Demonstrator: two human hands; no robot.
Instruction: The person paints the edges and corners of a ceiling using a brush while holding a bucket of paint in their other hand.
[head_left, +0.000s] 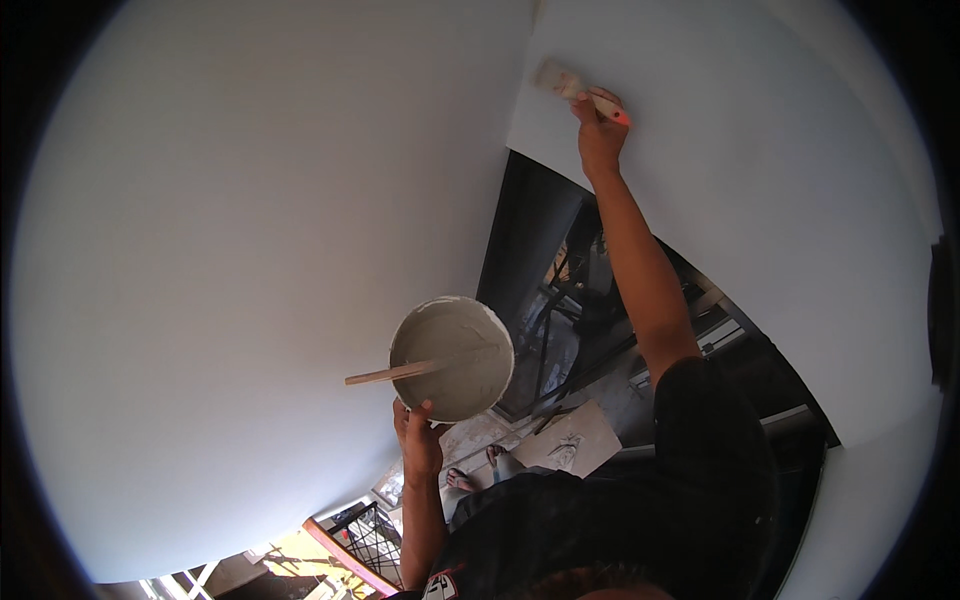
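My right hand is raised to the pale wall on the right, closed round the handle of a paintbrush. The brush's bristles point left, at the wall near the corner; whether they touch it I cannot tell. Lower down, my left hand grips a round bucket by its near rim, thumb on the edge. Grey-beige paint lies inside, with a wooden stick slanting out over the left rim.
A broad white wall fills the left side. Below the right wall is a dark, glossy glazed panel. Near my feet on the floor lies a flat tan board. An orange-edged frame stands at the lower left.
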